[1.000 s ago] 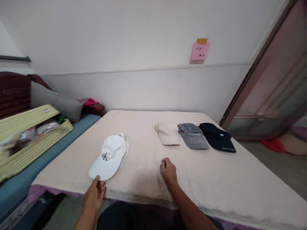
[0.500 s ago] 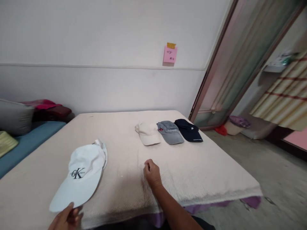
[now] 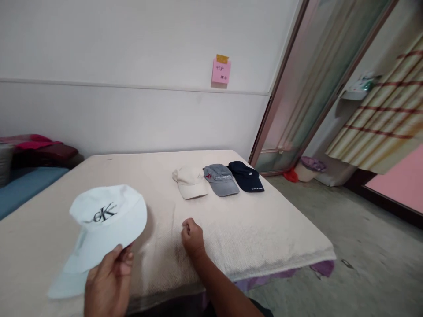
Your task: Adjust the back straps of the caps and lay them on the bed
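A white baseball cap (image 3: 115,198) with black "CK" lettering is raised over the near left of the covered bed. My left hand (image 3: 109,277) pinches its brim, thumb on top and fingers underneath. Under it shows another pale brim (image 3: 66,286), which looks like a second white cap, mostly hidden. My right hand (image 3: 192,237) rests on the cover as a loose fist with nothing visible in it. Beyond it, a beige cap (image 3: 191,182), a grey cap (image 3: 220,178) and a navy cap (image 3: 246,176) lie in a row, brims towards me.
The bed cover (image 3: 264,237) ends at a front edge with purple cloth below. A pink note (image 3: 221,71) is taped to the wall behind. At the left are a blue surface (image 3: 33,187) and dark red items; a bin (image 3: 309,169) stands on the floor at right.
My left hand has lifted the white cap by its brim and tilted it, uncovering another pale brim below. My right hand keeps its fist on the cover. The view has shifted right.
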The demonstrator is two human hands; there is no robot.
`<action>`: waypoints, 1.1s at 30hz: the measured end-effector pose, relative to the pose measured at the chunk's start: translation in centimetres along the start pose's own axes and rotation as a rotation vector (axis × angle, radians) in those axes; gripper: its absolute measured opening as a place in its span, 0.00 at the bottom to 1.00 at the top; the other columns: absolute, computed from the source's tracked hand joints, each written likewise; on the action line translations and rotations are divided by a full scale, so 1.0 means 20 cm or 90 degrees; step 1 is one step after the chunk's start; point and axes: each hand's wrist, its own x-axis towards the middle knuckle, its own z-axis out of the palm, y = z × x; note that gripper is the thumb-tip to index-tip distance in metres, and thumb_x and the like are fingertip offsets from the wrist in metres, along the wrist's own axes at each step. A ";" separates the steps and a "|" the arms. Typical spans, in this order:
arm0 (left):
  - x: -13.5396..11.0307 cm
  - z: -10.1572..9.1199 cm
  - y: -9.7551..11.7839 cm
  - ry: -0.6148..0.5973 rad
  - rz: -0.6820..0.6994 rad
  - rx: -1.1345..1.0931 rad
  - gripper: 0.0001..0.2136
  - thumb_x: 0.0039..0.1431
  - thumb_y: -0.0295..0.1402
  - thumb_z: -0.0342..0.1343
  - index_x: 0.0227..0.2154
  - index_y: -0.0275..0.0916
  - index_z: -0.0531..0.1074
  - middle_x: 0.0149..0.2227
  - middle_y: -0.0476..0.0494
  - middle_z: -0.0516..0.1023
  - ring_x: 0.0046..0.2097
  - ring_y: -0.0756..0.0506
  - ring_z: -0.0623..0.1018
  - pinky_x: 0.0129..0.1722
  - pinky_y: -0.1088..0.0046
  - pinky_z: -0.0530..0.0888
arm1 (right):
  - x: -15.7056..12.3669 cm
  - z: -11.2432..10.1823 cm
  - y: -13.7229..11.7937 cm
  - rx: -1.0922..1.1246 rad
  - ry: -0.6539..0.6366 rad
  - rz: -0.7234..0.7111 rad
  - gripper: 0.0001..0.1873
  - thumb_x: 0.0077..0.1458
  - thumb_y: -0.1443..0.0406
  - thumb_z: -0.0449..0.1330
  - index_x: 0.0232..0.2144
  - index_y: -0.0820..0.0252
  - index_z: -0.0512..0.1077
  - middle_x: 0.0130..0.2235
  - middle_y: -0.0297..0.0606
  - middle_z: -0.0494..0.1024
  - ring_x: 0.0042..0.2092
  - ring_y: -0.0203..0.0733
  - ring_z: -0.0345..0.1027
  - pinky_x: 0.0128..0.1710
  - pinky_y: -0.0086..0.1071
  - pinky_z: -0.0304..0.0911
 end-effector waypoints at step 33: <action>-0.11 0.13 -0.31 -0.309 -0.349 -0.028 0.22 0.35 0.43 0.68 0.35 0.36 0.78 0.34 0.35 0.82 0.46 0.30 0.77 0.41 0.56 0.75 | 0.12 -0.48 -0.18 0.799 -0.229 0.308 0.24 0.42 0.66 0.65 0.45 0.61 0.72 0.36 0.42 0.82 0.36 0.50 0.76 0.39 0.40 0.69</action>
